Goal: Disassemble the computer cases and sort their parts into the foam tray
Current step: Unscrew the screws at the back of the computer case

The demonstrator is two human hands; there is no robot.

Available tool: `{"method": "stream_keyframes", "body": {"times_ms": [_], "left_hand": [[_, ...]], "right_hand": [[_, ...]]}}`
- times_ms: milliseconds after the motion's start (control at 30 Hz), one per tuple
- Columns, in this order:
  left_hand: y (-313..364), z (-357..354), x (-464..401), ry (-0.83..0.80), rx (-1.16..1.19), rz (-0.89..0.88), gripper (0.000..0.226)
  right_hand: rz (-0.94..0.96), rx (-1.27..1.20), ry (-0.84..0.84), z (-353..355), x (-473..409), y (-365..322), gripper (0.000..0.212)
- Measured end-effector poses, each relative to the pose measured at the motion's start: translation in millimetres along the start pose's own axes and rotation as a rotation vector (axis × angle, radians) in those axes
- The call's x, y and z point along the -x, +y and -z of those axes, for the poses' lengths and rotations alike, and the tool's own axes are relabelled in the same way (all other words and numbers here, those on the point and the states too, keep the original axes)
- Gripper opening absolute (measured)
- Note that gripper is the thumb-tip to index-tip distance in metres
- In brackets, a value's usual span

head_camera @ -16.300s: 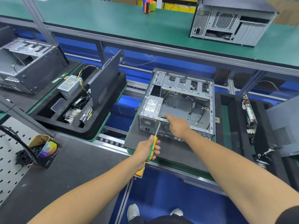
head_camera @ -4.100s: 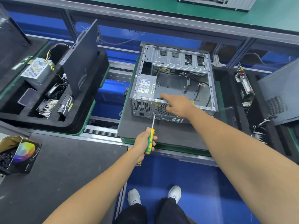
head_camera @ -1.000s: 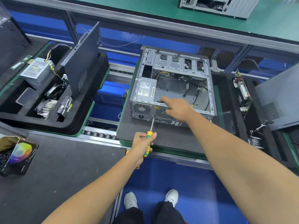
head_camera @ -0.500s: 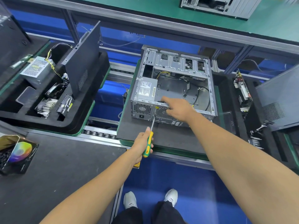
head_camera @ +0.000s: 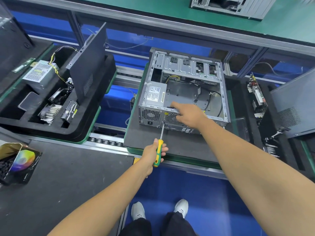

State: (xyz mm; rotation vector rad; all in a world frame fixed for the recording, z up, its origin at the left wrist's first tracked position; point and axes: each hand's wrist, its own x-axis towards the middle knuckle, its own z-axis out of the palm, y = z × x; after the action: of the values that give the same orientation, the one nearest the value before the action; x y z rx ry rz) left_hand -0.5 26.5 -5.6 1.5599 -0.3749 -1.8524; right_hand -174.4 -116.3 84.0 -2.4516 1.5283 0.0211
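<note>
The computer case (head_camera: 184,92) lies on its side on a dark mat in the middle of the bench (head_camera: 71,176), its side panel already off and its inside mostly stripped: bare metal floor, an empty drive cage at the far end, and a few loose black cables. What is left in it is the power supply (head_camera: 156,95), still seated in the near left corner. The left hand (head_camera: 153,153) is clenched round the yellow-and-green handle of a screwdriver (head_camera: 159,145), whose tip meets the rear face of the case just beside the power supply's vent, so this looks like the step of freeing a mounting screw. The right hand (head_camera: 189,114) rests on the near top edge of the case, forefinger stretched along the rail and the other fingers curled against the rear grille, steadying it. The foam tray (head_camera: 95,120) on the left already holds another power supply, a heat sink, a drive and an upright side panel, so that set appears sorted. A second tray on the right holds a circuit board and a panel. I judge this case nearly emptied, with the power supply, cables and shell remaining.
</note>
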Motion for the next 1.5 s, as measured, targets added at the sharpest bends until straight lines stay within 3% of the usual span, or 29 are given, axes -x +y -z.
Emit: {"method": "stream_keyframes", "body": {"times_ms": [200, 567, 833, 1033, 1500], "left_hand": [[3, -3, 4, 0.083, -0.122, -0.079, 0.053], [-3, 2, 0, -0.053, -0.046, -0.107, 0.043], [0, -1, -3, 0.064, -0.159, -0.097, 0.046], [-8, 4, -9, 0.032, -0.051, -0.184, 0.037], [-14, 4, -6, 0.010, -0.205, -0.237, 0.039]], "right_hand": [[0.003, 0.004, 0.014, 0, 1, -1, 0.042], [-0.021, -0.009, 0.006, -1, -1, 2, 0.041], [-0.028, -0.015, 0.007, -2, 0, 2, 0.042], [-0.024, -0.018, 0.004, -1, 0, 2, 0.041], [-0.026, -0.007, -0.006, -2, 0, 2, 0.038]]}}
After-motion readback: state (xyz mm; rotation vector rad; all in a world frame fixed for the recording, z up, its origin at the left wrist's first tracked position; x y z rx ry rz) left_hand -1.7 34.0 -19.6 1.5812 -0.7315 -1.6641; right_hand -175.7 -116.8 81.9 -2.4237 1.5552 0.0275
